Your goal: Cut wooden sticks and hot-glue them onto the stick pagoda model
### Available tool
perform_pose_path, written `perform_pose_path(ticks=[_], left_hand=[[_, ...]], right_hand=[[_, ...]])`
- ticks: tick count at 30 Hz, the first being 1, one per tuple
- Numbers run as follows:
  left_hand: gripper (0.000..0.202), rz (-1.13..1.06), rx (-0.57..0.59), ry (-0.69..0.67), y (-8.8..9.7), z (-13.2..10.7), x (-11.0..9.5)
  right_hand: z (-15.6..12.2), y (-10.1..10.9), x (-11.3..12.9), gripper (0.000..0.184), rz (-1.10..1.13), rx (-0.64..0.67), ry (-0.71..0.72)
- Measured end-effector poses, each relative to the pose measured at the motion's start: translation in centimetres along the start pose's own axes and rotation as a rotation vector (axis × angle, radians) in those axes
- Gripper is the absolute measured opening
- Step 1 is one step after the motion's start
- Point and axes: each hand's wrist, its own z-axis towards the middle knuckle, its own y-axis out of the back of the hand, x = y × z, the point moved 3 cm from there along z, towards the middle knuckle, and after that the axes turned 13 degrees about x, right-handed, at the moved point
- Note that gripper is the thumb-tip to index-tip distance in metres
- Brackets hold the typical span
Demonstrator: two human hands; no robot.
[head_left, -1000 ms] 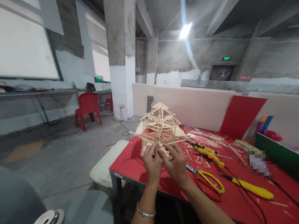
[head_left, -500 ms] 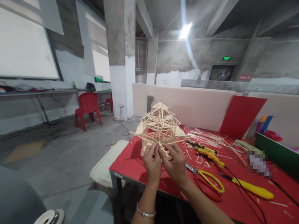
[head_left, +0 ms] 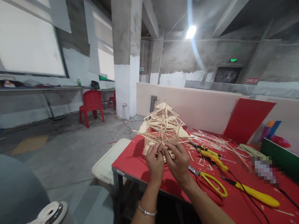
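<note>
both hands are almost closed. the left hand [head_left: 155, 163] and right hand [head_left: 178, 163] sit side by side, fingertips pinched narrow on thin sticks at the near lower edge of the stick model [head_left: 164, 124]. the model stands upright on the left part of the red table [head_left: 132, 164]. a white bin [head_left: 105, 162], lid on and contents hidden, sits just left of the table. loose sticks, yellow scissors [head_left: 212, 185] and yellow pliers [head_left: 212, 155] lie right of the hands. farther off are a bare concrete floor, a pillar [head_left: 129, 59] and a red chair [head_left: 91, 103].
</note>
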Motion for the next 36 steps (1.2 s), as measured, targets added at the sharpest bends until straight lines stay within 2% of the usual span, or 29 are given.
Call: perform_pose_path(ticks=[11,36], left_hand=[[0.027,0.015,-0.018,0.019,-0.03,-0.23,-0.55],[0.02,-0.05,-0.033,0.007,-0.26,0.05,-0.16]], right_hand=[[-0.23,0.03,-0.07,0.017,0.006,0.012,0.034],[-0.3,0.15,-0.18,0.016,-0.012,0.004,0.086]])
